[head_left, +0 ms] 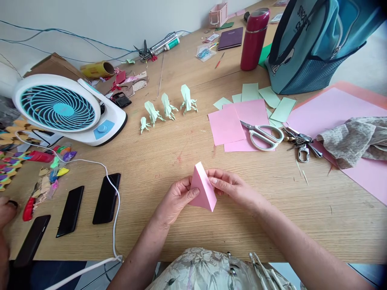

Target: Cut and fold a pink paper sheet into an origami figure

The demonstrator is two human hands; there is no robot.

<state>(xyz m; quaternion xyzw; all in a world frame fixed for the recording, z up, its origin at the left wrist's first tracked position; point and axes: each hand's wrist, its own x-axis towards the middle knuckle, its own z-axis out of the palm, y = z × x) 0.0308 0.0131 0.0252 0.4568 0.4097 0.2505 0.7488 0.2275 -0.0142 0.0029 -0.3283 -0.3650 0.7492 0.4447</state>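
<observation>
A pink sheet of paper (203, 188), partly folded with its layers standing apart, is held up just above the table in front of me. My left hand (181, 195) pinches its left side, the thumb lying flat on the near face. On the other side, my right hand (228, 185) grips the right edge between thumb and fingers; some of those fingertips are hidden behind the paper. Beyond my hands stand several light green origami figures (168, 107) in a row. To their right lie pink paper squares (226, 125) with white-handled scissors (266, 137) on top.
A white fan (60, 108) stands at the left, its cable (116, 201) running past several dark phones (106, 199). Another person's hand (6, 211) rests at the far left edge. Keys (302, 141), green paper pieces (282, 109), a red flask (255, 40) and a blue bag (305, 56) are at the right.
</observation>
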